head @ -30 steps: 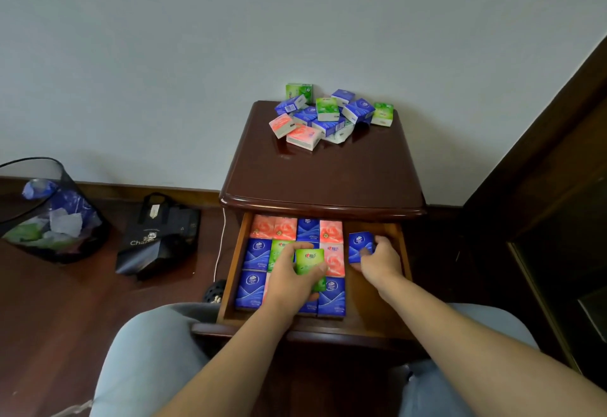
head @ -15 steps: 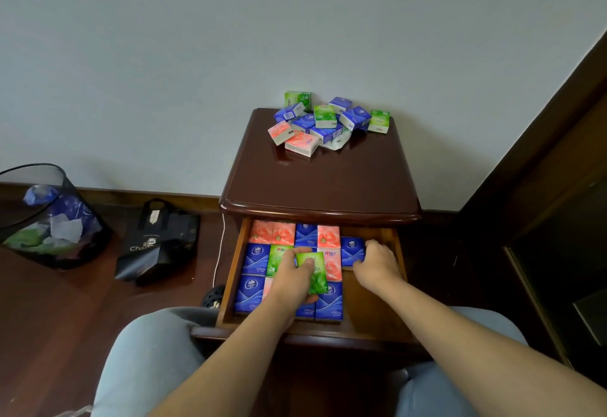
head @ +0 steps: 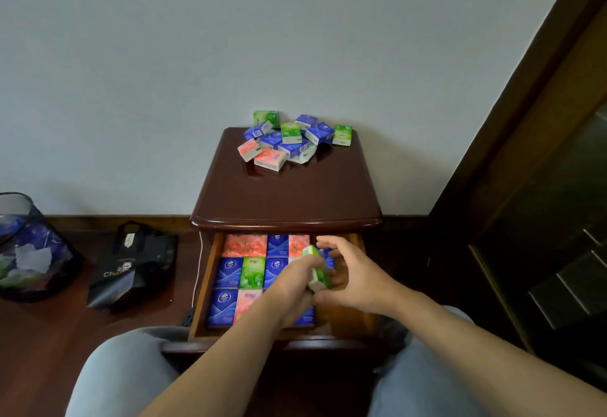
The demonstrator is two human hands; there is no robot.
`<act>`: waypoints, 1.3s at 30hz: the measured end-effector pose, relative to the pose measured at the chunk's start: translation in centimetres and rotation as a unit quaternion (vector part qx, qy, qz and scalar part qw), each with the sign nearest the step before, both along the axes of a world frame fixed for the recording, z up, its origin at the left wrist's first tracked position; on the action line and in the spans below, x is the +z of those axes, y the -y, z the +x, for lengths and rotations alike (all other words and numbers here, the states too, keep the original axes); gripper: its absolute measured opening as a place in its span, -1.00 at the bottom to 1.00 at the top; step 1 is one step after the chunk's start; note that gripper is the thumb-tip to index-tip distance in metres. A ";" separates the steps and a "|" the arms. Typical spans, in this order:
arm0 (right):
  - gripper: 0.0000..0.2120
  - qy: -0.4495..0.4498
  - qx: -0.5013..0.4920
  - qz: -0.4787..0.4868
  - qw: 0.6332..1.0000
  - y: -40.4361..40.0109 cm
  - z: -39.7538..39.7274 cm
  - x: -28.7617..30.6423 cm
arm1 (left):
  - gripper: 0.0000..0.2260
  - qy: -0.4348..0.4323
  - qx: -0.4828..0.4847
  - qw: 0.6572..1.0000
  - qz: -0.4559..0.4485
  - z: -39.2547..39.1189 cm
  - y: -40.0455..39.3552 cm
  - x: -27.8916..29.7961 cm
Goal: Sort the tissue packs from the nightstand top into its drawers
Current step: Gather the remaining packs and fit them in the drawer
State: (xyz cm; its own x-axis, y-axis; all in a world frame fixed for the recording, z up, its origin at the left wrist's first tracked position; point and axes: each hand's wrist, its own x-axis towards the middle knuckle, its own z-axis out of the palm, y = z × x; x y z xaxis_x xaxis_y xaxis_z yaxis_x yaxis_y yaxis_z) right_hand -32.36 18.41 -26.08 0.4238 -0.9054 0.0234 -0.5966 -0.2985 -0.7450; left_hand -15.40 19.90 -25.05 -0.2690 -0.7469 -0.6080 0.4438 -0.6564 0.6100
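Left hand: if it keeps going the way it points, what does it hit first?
Probably the right hand: the left hand carries a green tissue pack rightward toward its palm. Depth is unclear.

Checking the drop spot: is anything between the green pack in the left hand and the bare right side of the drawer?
Only the right hand, cupped beside the green pack over that bare strip.
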 end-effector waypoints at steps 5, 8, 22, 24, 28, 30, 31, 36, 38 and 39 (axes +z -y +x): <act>-0.20 -0.024 -0.035 -0.009 0.999 0.0 -0.9 -0.4 | -0.73 -0.007 -0.036 0.999 -0.035 -0.4 0.2 -1.1; -0.20 -0.126 -0.044 -0.059 0.989 0.6 -1.7 -0.7 | -0.76 0.181 -0.055 0.978 -0.089 -0.9 0.6 -2.3; -0.37 -0.390 -0.122 -0.082 0.909 4.1 -0.5 -4.2 | -0.48 0.699 -0.339 0.509 -0.370 -0.4 4.3 -4.7; -0.36 -0.398 -0.121 -0.067 0.907 4.6 -0.3 -4.1 | -0.49 0.705 -0.366 0.483 -0.369 -0.4 4.9 -5.1; -0.32 -0.408 -0.112 -0.047 0.905 5.7 -0.1 -3.9 | -0.50 0.696 -0.376 0.493 -0.361 -0.2 5.4 -5.8; -0.28 -0.413 -0.109 -0.038 0.904 6.0 0.0 -3.9 | -0.50 0.688 -0.370 0.507 -0.364 0.0 5.3 -6.1; -0.24 -0.414 -0.107 -0.032 0.903 6.1 0.1 -4.0 | -0.50 0.686 -0.366 0.513 -0.365 0.0 5.3 -6.2; -0.16 -0.408 -0.095 -0.018 0.908 6.5 0.0 -4.1 | -0.50 0.682 -0.346 0.530 -0.366 0.0 5.2 -6.6; -0.18 -0.400 -0.099 -0.026 0.911 6.3 0.0 -4.2 | -0.50 0.680 -0.342 0.537 -0.364 0.0 5.2 -6.7; -0.19 -0.395 -0.103 -0.029 0.912 6.2 0.0 -4.2 | -0.50 0.679 -0.340 0.540 -0.363 -0.1 5.2 -6.7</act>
State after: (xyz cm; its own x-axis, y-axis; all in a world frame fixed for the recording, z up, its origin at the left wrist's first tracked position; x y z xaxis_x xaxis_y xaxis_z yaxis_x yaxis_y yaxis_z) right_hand -32.33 12.22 -30.32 0.1494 -0.9749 -0.1653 -0.9886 -0.1439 -0.0448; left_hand -15.46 14.68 -31.71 -0.3057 -0.9302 -0.2031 -0.9294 0.2453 0.2756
